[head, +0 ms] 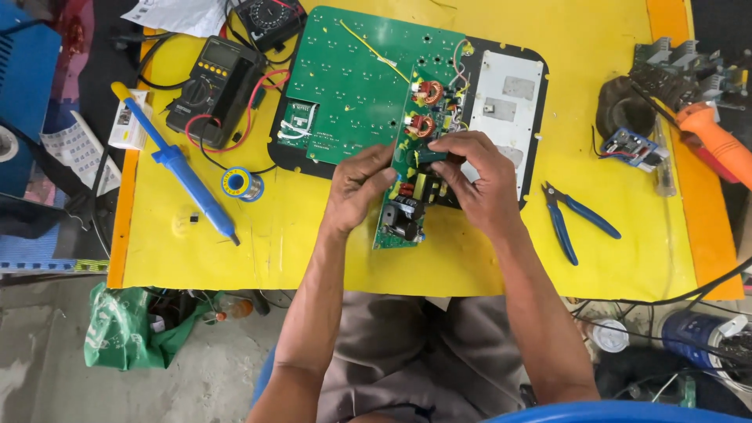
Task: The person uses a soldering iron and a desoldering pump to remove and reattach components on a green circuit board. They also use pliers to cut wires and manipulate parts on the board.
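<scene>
Narrow green circuit board (410, 160) gripped by 2 hands over the middle of the yellow table (313, 251), above a black tray-like panel (501, 102). Left hand (360, 184) clamped on the board's left edge, fingers curled along it, thumb on top. Right hand (474, 180) pinching the board's right side, fingertips pressed down near its centre, beside a small dark component. 2 copper-wound coils (427, 92) standing on the board's far end; a black block component (401, 222) on its near end, toward the body.

Wide green circuit board (352, 78) lying flat just beyond, on the black panel, partly under the narrow board. Pale metal plate (509, 90) at the panel's right side.

Left of the hands: blue desoldering pump (180, 168) lying diagonally, a spool of solder (235, 183) just beside it, a black-and-yellow multimeter (215, 90) with red and black leads farther back. Right of the hands: blue-handled cutters (576, 219) flat on the table, well apart from the board. Far right corner: orange-handled tool (717, 141) beside a dark round object, not clear enough to name. Green plastic bag (129, 329) on the floor below the table's left edge.
</scene>
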